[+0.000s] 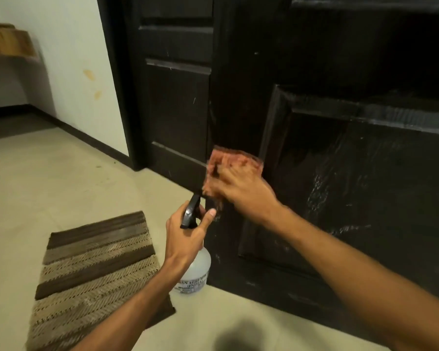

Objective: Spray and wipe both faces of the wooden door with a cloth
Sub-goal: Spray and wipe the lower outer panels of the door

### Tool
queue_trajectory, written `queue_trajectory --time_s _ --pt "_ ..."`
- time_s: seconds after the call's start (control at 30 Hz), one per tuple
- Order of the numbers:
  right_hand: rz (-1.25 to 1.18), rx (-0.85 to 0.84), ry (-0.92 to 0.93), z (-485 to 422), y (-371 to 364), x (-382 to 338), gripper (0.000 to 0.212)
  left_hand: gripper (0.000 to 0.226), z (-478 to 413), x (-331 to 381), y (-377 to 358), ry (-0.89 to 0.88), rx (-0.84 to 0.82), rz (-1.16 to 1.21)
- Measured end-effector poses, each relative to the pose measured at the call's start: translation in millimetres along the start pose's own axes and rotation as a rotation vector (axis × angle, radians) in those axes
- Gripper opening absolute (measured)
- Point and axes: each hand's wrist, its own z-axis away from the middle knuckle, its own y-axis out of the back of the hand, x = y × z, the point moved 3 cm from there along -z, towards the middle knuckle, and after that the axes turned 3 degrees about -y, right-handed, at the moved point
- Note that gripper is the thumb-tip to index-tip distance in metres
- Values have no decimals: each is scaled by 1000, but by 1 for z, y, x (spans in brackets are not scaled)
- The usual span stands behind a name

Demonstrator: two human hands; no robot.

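Observation:
A dark wooden door point(340, 160) stands open, filling the right half of the view, its lower panel streaked with wet smears. My right hand point(241, 188) presses a reddish-pink cloth point(228, 163) against the door's left edge, low down; the cloth is blurred. My left hand point(188, 239) grips the neck of a clear spray bottle point(197, 274) with a black trigger head point(192, 211), held just left of the door's edge, below the cloth. The bottle's base hangs close to the floor.
A second dark door leaf point(178, 97) and its frame stand behind. A brown striped mat point(96, 274) lies on the pale tiled floor point(48, 178) at the lower left. A white wall point(69, 59) with orange stains and a wooden ledge point(8, 41) are at the far left.

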Motion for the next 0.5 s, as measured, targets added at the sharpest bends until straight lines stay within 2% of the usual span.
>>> queue_trajectory --time_s 0.07,0.1,0.13,0.17,0.23,0.27,0.3,0.37,0.43,0.5 --pt "-5 175 -262 -23 16 19 57 19 0 -11 3 -2 6 -9" --pt "-19 192 -307 -19 14 13 59 19 6 -20 4 16 3 -13" --pt "-26 154 -274 -7 -1 -3 61 20 16 -29 6 33 -3 -15" --pt "-37 56 -159 10 -20 -24 59 20 23 -35 7 43 -8 -11" --pt "-34 -183 95 55 -52 -69 48 20 31 -41 8 58 -29 -10" --pt "-24 -279 157 67 -58 -74 41 20 29 -40 8 56 -38 -11" --pt "-27 -285 176 67 -57 -69 35 20 25 -39 8 50 -36 -15" --pt "-8 -161 105 43 -39 -43 34 21 15 -43 9 37 -35 -40" --pt "12 45 -68 22 -24 -19 44 22 21 -66 10 67 -49 -69" --pt "-19 159 -241 23 -21 -15 51 26 40 -89 6 111 -63 -105"
